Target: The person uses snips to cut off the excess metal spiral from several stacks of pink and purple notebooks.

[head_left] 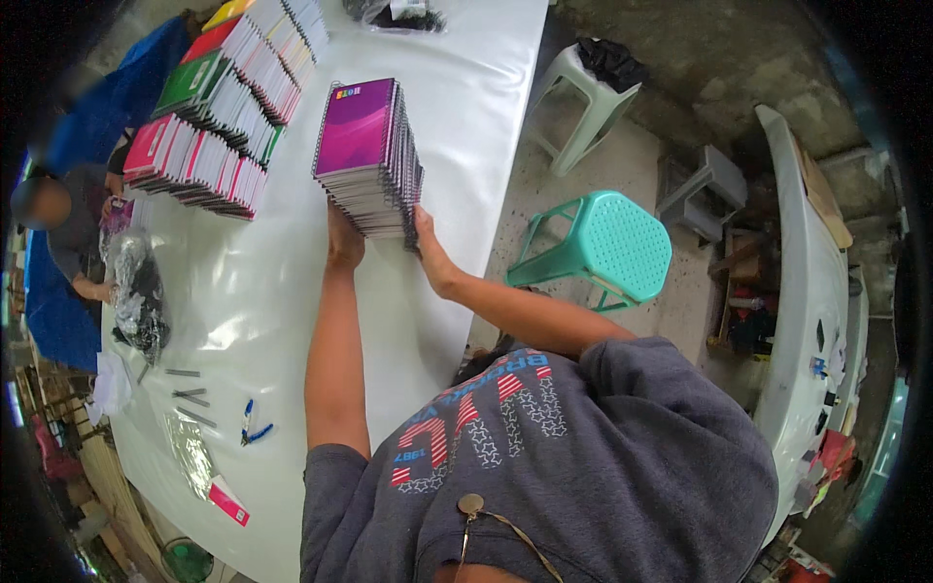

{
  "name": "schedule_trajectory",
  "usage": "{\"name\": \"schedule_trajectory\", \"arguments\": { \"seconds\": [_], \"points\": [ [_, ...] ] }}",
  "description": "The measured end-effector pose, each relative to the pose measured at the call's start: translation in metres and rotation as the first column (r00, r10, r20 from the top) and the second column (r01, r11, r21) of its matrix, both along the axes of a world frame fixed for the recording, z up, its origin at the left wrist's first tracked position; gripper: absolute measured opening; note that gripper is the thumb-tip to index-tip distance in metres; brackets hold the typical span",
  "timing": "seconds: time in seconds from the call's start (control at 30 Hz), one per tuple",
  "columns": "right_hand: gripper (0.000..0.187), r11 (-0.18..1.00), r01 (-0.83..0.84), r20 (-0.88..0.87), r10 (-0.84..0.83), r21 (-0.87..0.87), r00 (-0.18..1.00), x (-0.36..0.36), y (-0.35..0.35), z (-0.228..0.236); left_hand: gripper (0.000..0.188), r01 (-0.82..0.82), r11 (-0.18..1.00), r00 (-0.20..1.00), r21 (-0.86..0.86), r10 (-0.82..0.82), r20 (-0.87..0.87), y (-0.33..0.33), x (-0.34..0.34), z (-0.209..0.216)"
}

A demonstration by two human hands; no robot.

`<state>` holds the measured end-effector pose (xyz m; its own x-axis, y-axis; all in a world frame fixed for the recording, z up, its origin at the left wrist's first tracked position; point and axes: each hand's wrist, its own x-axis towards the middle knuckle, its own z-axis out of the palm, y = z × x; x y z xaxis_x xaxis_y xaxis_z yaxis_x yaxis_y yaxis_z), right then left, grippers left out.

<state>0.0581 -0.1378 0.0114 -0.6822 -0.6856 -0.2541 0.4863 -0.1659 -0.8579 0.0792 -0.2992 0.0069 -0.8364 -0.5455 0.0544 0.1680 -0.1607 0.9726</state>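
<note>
A tall stack of spiral notebooks with a purple top cover stands on the white table. My left hand presses against the near left side of the stack. My right hand grips the near right corner, fingers laid along the stack's side. Both forearms reach up from my grey printed shirt at the bottom of the view.
Rows of red, green and yellow notebooks lie fanned at the far left. Another person sits at the table's left edge beside clear bags of black pieces. Blue pliers and metal strips lie near. Teal stool and white stool stand right.
</note>
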Motion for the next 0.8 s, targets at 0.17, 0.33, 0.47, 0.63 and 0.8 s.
{"name": "schedule_trajectory", "arguments": {
  "seconds": [0.17, 0.33, 0.47, 0.63, 0.8],
  "points": [
    [0.094, 0.998, -0.056, 0.059, 0.056, 0.002, 0.997, -0.004, -0.021, -0.005, 0.049, 0.069, 0.984, 0.998, 0.165, -0.067, -0.018, -0.045, -0.031, -0.018],
    [0.098, 0.981, -0.155, 0.063, 0.163, -0.112, 0.985, -0.026, -0.032, -0.014, 0.049, 0.224, 0.974, 0.974, -0.02, -0.224, 0.008, -0.089, -0.063, -0.024],
    [0.073, 0.888, -0.452, -0.139, 0.459, 0.082, 0.877, -0.074, -0.002, -0.026, 0.053, 0.081, 0.995, 0.993, 0.058, -0.085, 0.086, -0.092, -0.058, -0.033],
    [0.037, 0.984, -0.098, -0.221, 0.129, 0.147, 0.967, -0.185, -0.004, -0.016, 0.058, -0.217, 0.976, 0.961, 0.029, 0.208, 0.18, -0.071, -0.048, -0.027],
    [0.084, 0.784, -0.611, 0.301, 0.56, 0.109, 0.772, -0.249, -0.054, 0.0, 0.063, -0.577, 0.804, 0.727, -0.143, 0.585, 0.358, -0.011, -0.024, -0.007]
  ]
}}
